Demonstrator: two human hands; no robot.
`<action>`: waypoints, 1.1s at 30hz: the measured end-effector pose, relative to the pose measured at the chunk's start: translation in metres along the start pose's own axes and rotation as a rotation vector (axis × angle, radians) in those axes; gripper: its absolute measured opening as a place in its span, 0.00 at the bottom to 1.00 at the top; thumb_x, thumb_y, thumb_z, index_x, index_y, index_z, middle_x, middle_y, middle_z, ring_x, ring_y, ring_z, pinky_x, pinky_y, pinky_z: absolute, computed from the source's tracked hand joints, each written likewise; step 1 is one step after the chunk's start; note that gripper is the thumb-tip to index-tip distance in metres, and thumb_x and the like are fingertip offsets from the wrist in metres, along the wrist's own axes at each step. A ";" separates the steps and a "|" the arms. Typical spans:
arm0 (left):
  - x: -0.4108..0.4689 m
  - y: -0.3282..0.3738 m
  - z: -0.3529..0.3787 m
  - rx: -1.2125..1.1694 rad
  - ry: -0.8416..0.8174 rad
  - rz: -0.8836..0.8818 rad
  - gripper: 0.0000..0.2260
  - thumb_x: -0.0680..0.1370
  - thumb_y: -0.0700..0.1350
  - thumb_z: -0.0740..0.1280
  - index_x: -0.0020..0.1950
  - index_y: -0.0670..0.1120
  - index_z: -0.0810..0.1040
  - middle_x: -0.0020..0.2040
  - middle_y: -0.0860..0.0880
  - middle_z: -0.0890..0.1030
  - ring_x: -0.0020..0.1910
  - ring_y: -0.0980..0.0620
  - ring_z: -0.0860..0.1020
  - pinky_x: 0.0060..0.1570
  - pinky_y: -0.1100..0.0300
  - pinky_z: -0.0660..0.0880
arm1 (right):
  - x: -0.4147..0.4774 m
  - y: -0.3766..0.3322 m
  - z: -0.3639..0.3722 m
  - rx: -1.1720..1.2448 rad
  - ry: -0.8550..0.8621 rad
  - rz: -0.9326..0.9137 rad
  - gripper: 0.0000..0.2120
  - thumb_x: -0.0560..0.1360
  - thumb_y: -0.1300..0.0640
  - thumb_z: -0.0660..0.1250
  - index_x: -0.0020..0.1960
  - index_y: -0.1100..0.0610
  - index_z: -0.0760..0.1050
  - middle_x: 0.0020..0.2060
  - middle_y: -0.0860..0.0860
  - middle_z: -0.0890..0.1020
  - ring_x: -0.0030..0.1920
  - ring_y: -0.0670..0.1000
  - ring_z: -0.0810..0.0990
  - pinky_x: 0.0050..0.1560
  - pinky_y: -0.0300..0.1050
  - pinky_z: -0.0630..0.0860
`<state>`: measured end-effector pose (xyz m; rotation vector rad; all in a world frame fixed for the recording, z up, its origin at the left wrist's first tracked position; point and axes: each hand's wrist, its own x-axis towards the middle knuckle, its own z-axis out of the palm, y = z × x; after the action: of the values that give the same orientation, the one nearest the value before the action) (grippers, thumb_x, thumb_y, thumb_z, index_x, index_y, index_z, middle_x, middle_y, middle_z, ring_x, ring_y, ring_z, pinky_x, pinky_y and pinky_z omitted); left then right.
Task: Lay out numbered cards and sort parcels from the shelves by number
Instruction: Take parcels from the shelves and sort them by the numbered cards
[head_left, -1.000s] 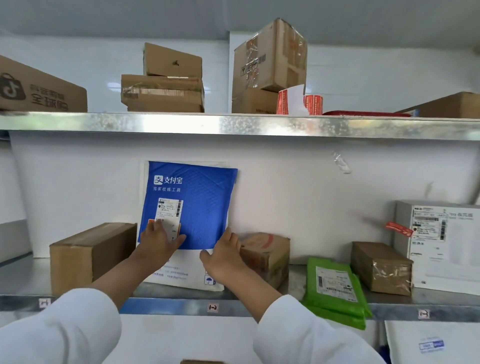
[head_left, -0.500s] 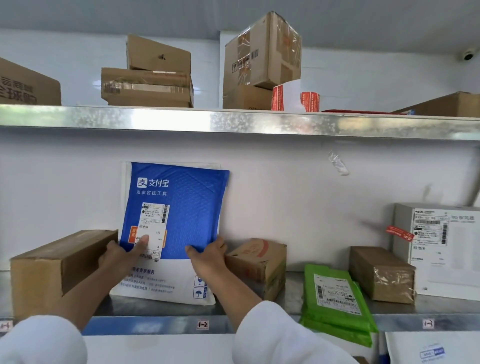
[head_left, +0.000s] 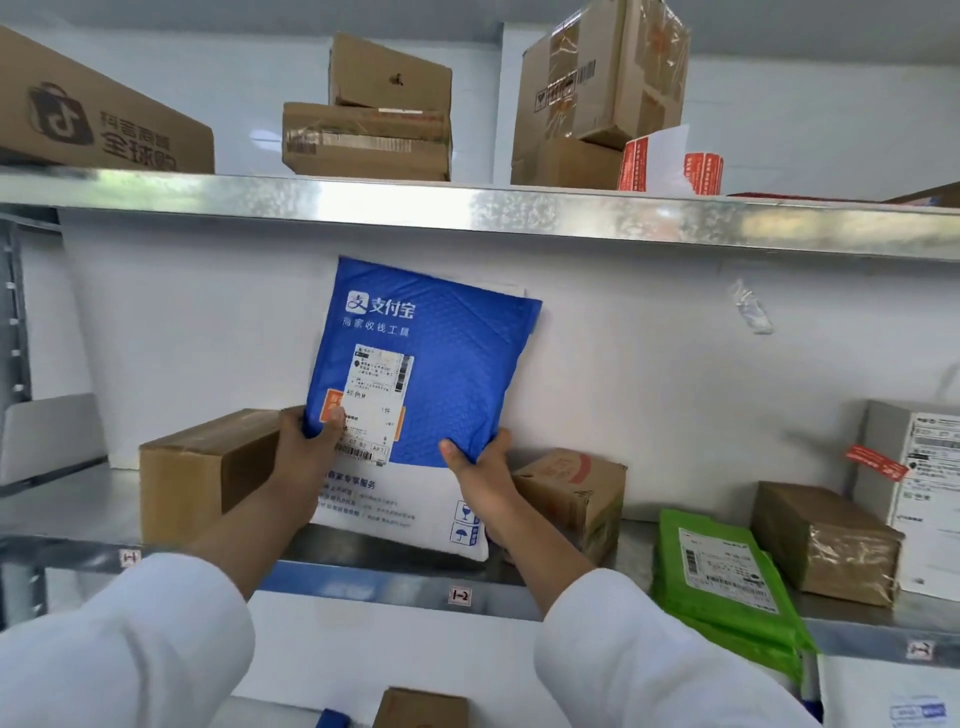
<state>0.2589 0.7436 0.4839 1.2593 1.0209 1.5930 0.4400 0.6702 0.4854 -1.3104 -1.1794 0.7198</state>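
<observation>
— The light is bright and even, and the upper shelf (head_left: 395, 205) throws white glare off its steel edge.
— Shadows are soft. The shelf lines bow toward the sides, and the white sleeves (head_left: 130, 649) look smeared.

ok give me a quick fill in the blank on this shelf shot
The left hand and right hand both grip a padded mailer coloured ____.
The small tag below the mailer reads ____.
The green parcel lies to the ____ of the right hand.
Missing words: blue; 1-2; right.
</observation>
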 end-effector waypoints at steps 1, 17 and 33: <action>-0.005 0.008 0.000 0.000 0.000 0.021 0.20 0.79 0.52 0.65 0.65 0.45 0.65 0.55 0.45 0.78 0.49 0.47 0.78 0.44 0.52 0.74 | -0.003 -0.004 -0.002 -0.006 0.003 -0.016 0.27 0.78 0.48 0.65 0.69 0.53 0.53 0.64 0.51 0.68 0.58 0.52 0.73 0.56 0.47 0.73; -0.190 0.071 -0.121 -0.011 0.081 0.133 0.06 0.78 0.47 0.67 0.47 0.57 0.81 0.42 0.58 0.85 0.40 0.59 0.83 0.41 0.62 0.77 | -0.173 -0.051 -0.025 0.066 -0.164 -0.085 0.26 0.74 0.47 0.70 0.67 0.49 0.63 0.60 0.47 0.78 0.57 0.51 0.80 0.58 0.51 0.78; -0.427 0.016 -0.274 -0.028 0.253 -0.155 0.09 0.79 0.45 0.66 0.56 0.53 0.82 0.49 0.51 0.86 0.48 0.50 0.84 0.50 0.51 0.79 | -0.365 0.033 0.048 -0.067 -0.381 0.202 0.33 0.67 0.24 0.55 0.67 0.39 0.63 0.62 0.42 0.77 0.57 0.50 0.81 0.62 0.58 0.75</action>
<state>0.0475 0.3093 0.3276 0.9508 1.2180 1.6667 0.2923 0.3554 0.3599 -1.4004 -1.3936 1.1222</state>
